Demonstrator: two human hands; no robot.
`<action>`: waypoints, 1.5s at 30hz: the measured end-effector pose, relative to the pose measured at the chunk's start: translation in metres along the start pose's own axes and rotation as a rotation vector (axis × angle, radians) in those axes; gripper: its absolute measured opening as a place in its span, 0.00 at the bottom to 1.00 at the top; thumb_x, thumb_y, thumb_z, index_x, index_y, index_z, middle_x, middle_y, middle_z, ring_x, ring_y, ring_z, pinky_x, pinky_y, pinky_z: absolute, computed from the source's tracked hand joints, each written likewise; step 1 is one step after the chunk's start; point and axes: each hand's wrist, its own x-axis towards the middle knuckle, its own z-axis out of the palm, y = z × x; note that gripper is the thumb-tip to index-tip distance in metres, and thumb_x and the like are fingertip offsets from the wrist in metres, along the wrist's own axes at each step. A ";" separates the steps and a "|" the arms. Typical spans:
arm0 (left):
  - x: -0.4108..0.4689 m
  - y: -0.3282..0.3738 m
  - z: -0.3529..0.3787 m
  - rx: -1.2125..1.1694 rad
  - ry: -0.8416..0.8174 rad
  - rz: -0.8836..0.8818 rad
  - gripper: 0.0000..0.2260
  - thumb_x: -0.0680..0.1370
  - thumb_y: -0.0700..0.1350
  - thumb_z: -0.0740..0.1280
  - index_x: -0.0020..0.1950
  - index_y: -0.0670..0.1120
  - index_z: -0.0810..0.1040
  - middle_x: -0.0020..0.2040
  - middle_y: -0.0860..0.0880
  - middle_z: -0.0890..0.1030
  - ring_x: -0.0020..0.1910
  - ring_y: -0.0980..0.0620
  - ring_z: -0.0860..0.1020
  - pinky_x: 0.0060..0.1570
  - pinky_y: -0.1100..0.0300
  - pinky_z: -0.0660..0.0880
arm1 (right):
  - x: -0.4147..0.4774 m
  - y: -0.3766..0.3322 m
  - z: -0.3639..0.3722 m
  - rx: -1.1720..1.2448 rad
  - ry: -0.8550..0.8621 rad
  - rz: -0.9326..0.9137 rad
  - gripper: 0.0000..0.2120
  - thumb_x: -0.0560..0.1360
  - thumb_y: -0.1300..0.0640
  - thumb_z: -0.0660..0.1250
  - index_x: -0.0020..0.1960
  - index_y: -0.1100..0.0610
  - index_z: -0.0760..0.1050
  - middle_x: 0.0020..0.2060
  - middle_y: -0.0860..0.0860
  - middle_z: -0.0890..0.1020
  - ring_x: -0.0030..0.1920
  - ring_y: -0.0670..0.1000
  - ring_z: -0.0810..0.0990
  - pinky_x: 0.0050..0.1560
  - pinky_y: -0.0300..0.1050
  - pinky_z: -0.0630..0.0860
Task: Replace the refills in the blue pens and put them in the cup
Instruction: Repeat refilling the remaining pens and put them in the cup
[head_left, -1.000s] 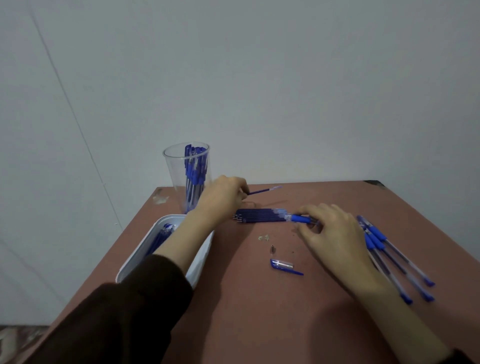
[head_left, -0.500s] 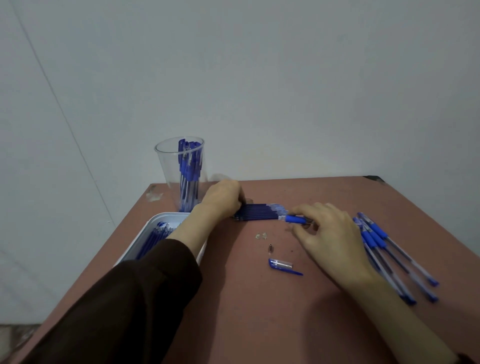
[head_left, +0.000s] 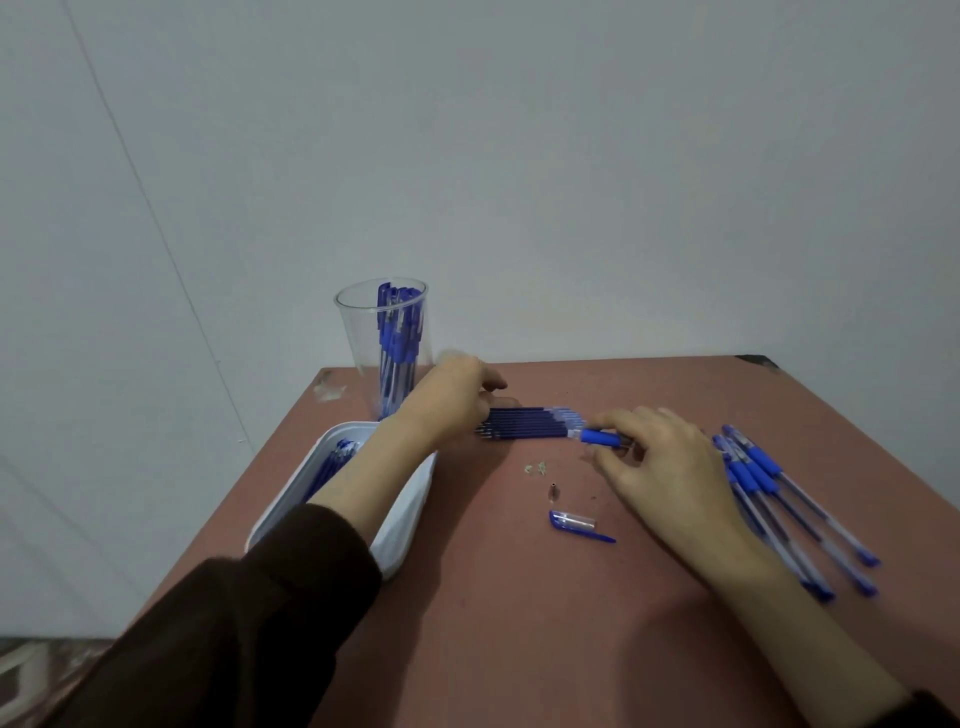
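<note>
My left hand (head_left: 449, 400) reaches over the white tray with its fingers curled at the left ends of a row of dark blue refills (head_left: 524, 425) lying on the table. Motion blur hides whether it pinches one. My right hand (head_left: 662, 465) pinches a blue pen (head_left: 600, 436) by its blue grip, flat on the table at the right end of the row. A clear cup (head_left: 382, 338) holding several blue pens stands at the back left. Several more blue pens (head_left: 779, 499) lie in a fan to the right of my right hand.
The white tray (head_left: 410, 512) at the left edge holds blue refills or pens under my left forearm. A loose pen cap (head_left: 574, 522) and a small metal tip (head_left: 553, 491) lie mid-table. The brown table (head_left: 519, 623) ends close behind the cup; a wall stands behind.
My left hand held one refill raised a second ago; it has come down to the row's left ends and that refill no longer sticks out. My right hand has stayed on the pen.
</note>
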 end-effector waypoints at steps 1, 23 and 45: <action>-0.009 -0.001 -0.007 -0.017 0.051 -0.001 0.13 0.77 0.37 0.63 0.59 0.42 0.81 0.56 0.45 0.82 0.56 0.48 0.79 0.59 0.57 0.73 | 0.000 0.000 0.001 0.008 0.008 -0.005 0.06 0.70 0.57 0.70 0.47 0.51 0.81 0.33 0.45 0.75 0.39 0.49 0.71 0.41 0.43 0.63; -0.087 -0.029 -0.035 -0.423 0.309 -0.360 0.10 0.74 0.40 0.67 0.32 0.40 0.78 0.27 0.47 0.78 0.28 0.53 0.74 0.29 0.63 0.71 | -0.004 -0.003 0.005 0.077 -0.006 -0.027 0.07 0.69 0.60 0.72 0.45 0.51 0.82 0.33 0.44 0.78 0.37 0.48 0.72 0.38 0.43 0.65; -0.059 0.037 0.031 -1.760 0.488 -0.352 0.05 0.77 0.31 0.63 0.49 0.40 0.73 0.43 0.43 0.79 0.41 0.52 0.81 0.44 0.61 0.81 | -0.002 -0.002 0.005 0.087 -0.026 -0.027 0.08 0.72 0.56 0.68 0.50 0.49 0.81 0.39 0.45 0.80 0.40 0.46 0.73 0.41 0.42 0.69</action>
